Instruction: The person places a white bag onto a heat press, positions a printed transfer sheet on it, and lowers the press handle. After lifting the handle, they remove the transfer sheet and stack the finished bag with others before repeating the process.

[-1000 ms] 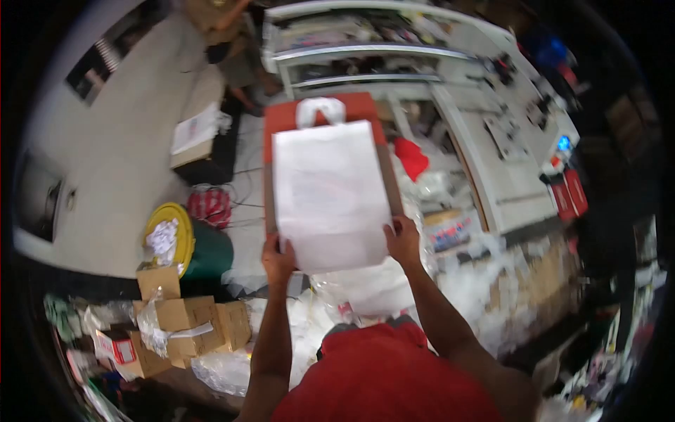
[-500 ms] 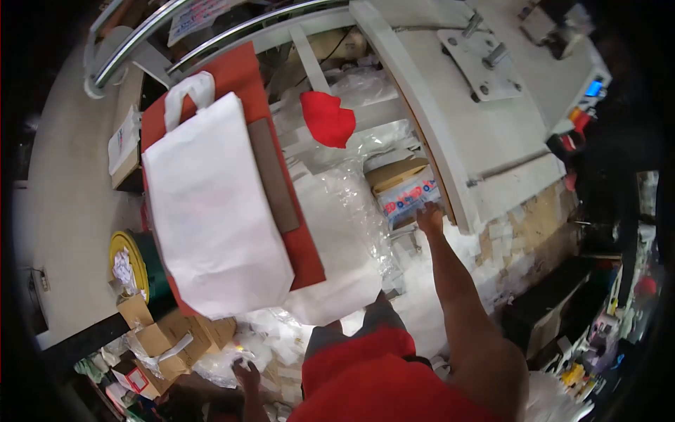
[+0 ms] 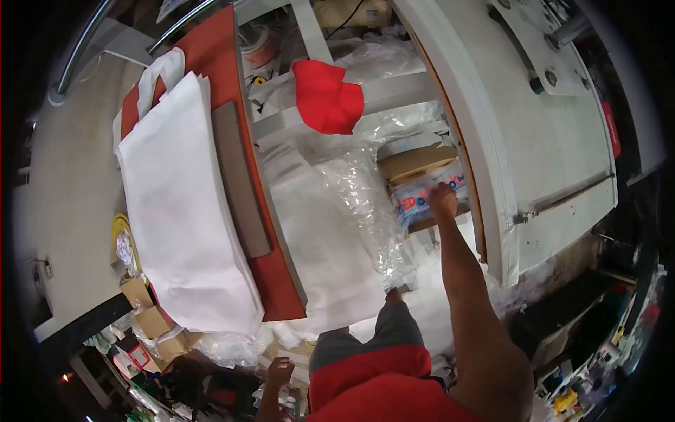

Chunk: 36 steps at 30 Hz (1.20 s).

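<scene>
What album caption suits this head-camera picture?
Right hand reaches a printed carton under the white bench; left hand hangs low; white bags lie stacked on a red board.

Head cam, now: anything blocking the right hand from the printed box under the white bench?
Nothing visible. The right hand sits against the front of the printed box. Loose clear plastic lies just left of the box, and the white bench edge runs along its right; neither comes between hand and box.
</scene>
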Tool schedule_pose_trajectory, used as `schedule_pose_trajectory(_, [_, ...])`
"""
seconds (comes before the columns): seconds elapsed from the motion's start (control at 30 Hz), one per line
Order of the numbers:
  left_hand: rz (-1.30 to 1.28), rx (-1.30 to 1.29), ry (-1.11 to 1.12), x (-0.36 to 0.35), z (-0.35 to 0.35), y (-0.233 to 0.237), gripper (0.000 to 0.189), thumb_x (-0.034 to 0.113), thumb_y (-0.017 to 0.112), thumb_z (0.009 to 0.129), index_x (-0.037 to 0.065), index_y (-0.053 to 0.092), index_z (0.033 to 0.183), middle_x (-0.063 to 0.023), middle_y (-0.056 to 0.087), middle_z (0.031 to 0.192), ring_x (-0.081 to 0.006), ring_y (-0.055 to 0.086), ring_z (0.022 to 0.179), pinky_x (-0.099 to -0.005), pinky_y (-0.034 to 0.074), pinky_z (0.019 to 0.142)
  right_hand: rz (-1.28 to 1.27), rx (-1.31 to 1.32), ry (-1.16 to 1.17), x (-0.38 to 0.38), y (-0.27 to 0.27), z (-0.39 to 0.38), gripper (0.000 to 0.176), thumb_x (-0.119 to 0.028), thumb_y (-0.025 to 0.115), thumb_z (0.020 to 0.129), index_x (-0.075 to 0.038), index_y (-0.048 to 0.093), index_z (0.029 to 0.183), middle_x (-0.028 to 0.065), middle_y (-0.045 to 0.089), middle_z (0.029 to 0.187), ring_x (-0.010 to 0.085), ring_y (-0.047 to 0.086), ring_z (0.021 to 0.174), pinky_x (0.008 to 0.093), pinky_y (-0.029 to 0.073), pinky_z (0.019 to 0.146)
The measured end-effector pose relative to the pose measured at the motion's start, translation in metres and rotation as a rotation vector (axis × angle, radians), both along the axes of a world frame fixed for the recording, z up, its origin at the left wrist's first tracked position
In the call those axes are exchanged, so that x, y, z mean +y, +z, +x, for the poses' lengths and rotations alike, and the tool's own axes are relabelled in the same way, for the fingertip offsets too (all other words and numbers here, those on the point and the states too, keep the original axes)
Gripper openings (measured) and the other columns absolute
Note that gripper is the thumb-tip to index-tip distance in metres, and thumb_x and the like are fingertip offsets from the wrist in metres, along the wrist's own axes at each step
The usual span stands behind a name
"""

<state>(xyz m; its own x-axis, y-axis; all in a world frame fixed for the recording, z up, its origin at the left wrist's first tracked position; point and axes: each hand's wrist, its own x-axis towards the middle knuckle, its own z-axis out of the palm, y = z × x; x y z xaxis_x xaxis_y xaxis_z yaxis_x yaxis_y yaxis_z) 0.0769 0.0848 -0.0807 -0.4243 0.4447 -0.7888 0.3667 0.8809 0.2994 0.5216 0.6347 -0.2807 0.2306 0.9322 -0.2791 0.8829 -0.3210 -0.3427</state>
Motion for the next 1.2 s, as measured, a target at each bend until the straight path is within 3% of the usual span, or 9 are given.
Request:
schedule_pose_trajectory(0.07, [0.079,0.004,-0.053,0.02,0.001,0.005,0.031,0.021,0.07,0.081,0.001,0.063,0.104,-0.0144,0.07,0.097,-0.0255,0.07,0.087,-0.0359,0.056,0.077,0.129,0.197,-0.1,-0.01,0.042,-0.004,0.024,-0.015,0.061,0.083,-0.001,0.062,0.103,0.0235,0.063,0.095,0.0419,0.061,0.093,0.0496,0.05,0.081])
schedule_pose_trajectory(0.23, [0.292,-0.19,-0.258,0.109,0.042,0.035,0.023,0.017,0.066,0.086,0.003,0.064,0.104,-0.0135,0.069,0.098,-0.0279,0.07,0.084,-0.0342,0.057,0.076,0.739,0.051,0.357,-0.092,0.14,0.022,0.014,-0.016,0.057,0.092,-0.005,0.064,0.099,0.0217,0.063,0.091,0.0401,0.06,0.091,0.0465,0.048,0.079])
schedule_pose_trajectory(0.3, [0.627,-0.344,-0.536,0.136,0.052,0.029,0.03,0.017,0.064,0.088,0.001,0.061,0.113,-0.0164,0.067,0.108,-0.0275,0.068,0.096,-0.036,0.056,0.082,0.294,0.045,0.282,-0.134,0.219,0.02,0.011,-0.014,0.059,0.087,-0.007,0.067,0.091,0.0217,0.062,0.084,0.0408,0.061,0.083,0.0479,0.05,0.07])
schedule_pose_trajectory(0.4, [0.742,-0.352,-0.567,0.236,0.098,0.135,0.043,0.019,0.07,0.085,0.002,0.056,0.122,-0.018,0.061,0.121,-0.0331,0.06,0.112,-0.0393,0.05,0.095,0.435,0.274,0.499,-0.169,0.364,-0.01,0.006,0.002,0.059,0.075,-0.002,0.059,0.072,0.0197,0.06,0.077,0.0394,0.058,0.071,0.0472,0.048,0.065])
schedule_pose_trajectory(0.5, [0.999,-0.372,-0.663,0.285,0.103,0.231,0.073,0.021,0.076,0.079,0.007,0.04,0.141,-0.0191,0.051,0.136,-0.0336,0.048,0.127,-0.0408,0.042,0.105,0.043,0.41,0.54,-0.181,0.493,-0.045,0.012,0.0,0.065,0.081,-0.005,0.073,0.088,0.0142,0.066,0.081,0.0286,0.065,0.073,0.0371,0.053,0.067])
schedule_pose_trajectory(0.6, [0.956,-0.446,-0.639,0.294,0.073,0.288,0.086,0.023,0.079,0.076,0.009,0.031,0.147,-0.0189,0.045,0.142,-0.0305,0.04,0.135,-0.0404,0.037,0.109,0.092,0.681,0.471,-0.179,0.559,-0.086,0.01,0.006,0.063,0.081,0.001,0.07,0.086,0.0094,0.066,0.078,0.0133,0.062,0.068,0.0266,0.05,0.062])
schedule_pose_trajectory(0.77, [1.024,-0.297,-0.127,0.299,-0.043,0.256,0.061,0.005,0.073,0.08,0.006,0.044,0.134,-0.0109,0.068,0.1,-0.0146,0.067,0.083,-0.0278,0.054,0.071,0.198,0.951,0.31,-0.145,0.51,-0.173,0.007,-0.003,0.065,0.085,0.001,0.068,0.09,0.0034,0.064,0.074,0.0102,0.059,0.07,0.0257,0.048,0.064])
schedule_pose_trajectory(1.0, [1.285,-0.006,0.202,0.368,-0.184,0.221,0.03,0.006,0.067,0.083,0.005,0.058,0.111,-0.0096,0.069,0.076,-0.0165,0.067,0.069,-0.0302,0.052,0.063,0.461,1.192,0.091,-0.093,0.418,-0.347,0.028,-0.012,0.07,0.083,0.002,0.061,0.106,0.0078,0.062,0.091,0.0139,0.058,0.082,0.0285,0.048,0.074])
schedule_pose_trajectory(1.2, [1.129,0.298,0.137,0.405,-0.208,0.199,0.025,0.014,0.067,0.082,0.003,0.063,0.104,-0.0135,0.072,0.081,-0.0291,0.07,0.074,-0.0406,0.054,0.068,0.79,0.267,0.618,-0.121,0.422,-0.38,0.041,-0.015,0.068,0.08,-0.001,0.056,0.116,0.0172,0.05,0.123,0.0368,0.045,0.119,0.0469,0.039,0.1])
